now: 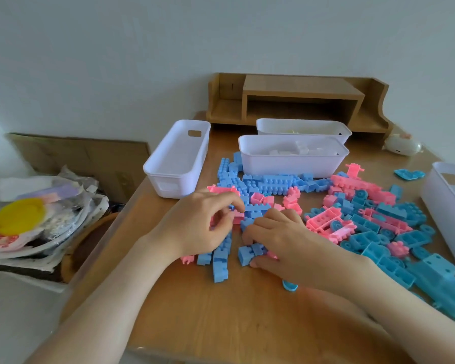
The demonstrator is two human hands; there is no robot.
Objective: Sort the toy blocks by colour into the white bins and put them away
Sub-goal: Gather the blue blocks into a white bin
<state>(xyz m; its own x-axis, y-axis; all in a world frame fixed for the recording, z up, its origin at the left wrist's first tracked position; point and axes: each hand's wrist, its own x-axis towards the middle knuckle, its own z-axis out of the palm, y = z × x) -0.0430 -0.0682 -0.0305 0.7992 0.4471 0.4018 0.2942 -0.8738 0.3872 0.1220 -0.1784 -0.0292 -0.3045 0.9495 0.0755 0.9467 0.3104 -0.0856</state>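
Blue blocks (271,183) and pink blocks (357,183) lie mixed across the wooden table (221,311). My left hand (195,227) has its fingers curled over the pile and pinches a small pink block (238,215) beside a blue one. My right hand (286,245) lies palm down on the pile, fingers curled around blue blocks (247,254) at its fingertips. An empty white bin (177,158) stands at the left. A second bin (292,156) holds white blocks. A third bin (304,128) sits behind it. Another bin (447,203) shows at the right edge.
A wooden desk shelf (297,98) stands against the wall at the back. A small white toy (402,145) sits at the back right. Left of the table, a box holds bags and a yellow object (19,214). Large teal pieces (436,282) lie near the right front.
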